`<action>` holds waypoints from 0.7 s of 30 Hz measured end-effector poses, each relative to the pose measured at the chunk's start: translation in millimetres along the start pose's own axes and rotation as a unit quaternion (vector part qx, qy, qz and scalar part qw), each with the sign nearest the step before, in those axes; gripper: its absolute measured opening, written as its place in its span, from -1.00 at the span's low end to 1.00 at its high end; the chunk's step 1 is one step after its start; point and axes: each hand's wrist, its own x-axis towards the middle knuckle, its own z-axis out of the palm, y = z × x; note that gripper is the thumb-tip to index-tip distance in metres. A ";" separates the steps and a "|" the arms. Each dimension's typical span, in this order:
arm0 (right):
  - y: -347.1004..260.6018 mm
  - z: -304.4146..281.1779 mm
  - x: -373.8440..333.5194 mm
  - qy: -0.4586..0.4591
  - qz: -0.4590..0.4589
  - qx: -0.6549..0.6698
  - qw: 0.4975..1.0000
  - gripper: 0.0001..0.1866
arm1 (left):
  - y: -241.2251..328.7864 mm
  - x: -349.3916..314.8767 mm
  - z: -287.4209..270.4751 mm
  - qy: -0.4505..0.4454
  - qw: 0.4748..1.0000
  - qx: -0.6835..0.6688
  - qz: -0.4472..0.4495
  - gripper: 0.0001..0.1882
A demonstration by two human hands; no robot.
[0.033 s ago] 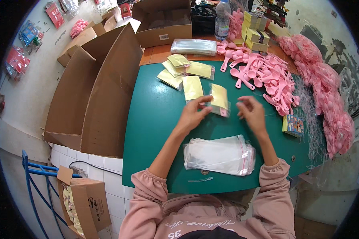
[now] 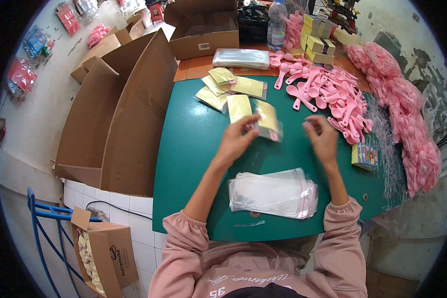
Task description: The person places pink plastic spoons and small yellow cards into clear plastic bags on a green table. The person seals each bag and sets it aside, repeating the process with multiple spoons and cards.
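**Left hand (image 2: 239, 138) pinches yellow packet (image 2: 267, 115)**

Its fingers are nearly closed on the edge of the packet, blurred just to their right. The right hand (image 2: 324, 141) curls its fingers loosely, slightly parted, holding nothing visible. On the tabletop (image 2: 188, 149), other packets (image 2: 239, 107) lie beyond the left fingers, pink spoons (image 2: 341, 98) beyond the right, clear bags (image 2: 267, 192) on the near side of both.

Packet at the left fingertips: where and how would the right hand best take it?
Probably by the right edge of the packet, low on its clear margin, in a flat thumb-and-finger pinch coming from the right. The packet looks thin, and the left hand is at its left edge, while the right hand is apart on the other side. Blur hides the exact tilt.
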 end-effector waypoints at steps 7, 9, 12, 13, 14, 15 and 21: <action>48.7 -49.7 10.3 0.159 0.085 -0.497 0.849 -0.63 | 22.5 -13.3 -9.7 0.274 0.805 0.478 0.220 -0.62; 50.9 -47.3 10.7 0.141 0.089 -0.485 0.859 -0.63 | 27.0 -24.0 16.1 -0.024 0.943 0.288 0.167 -0.61; 54.4 -44.8 13.1 0.127 0.096 -0.453 0.877 -0.65 | 28.7 -43.5 48.4 -0.193 0.913 0.317 0.169 -0.63; 54.8 -45.1 13.7 0.132 0.102 -0.430 0.887 -0.66 | 26.5 -41.5 52.3 -0.198 0.918 0.296 0.174 -0.67; 55.2 -45.0 13.8 0.132 0.103 -0.431 0.887 -0.66 | 22.7 -40.3 54.0 -0.206 0.922 0.275 0.178 -0.71; 55.7 -45.1 14.3 0.137 0.103 -0.416 0.893 -0.67 | 19.8 -38.5 53.1 -0.206 0.922 0.275 0.178 -0.71; 78.9 -54.6 22.6 0.267 0.088 -0.273 0.920 -0.75 | 19.1 -26.9 37.9 -0.248 0.961 0.075 0.093 -0.85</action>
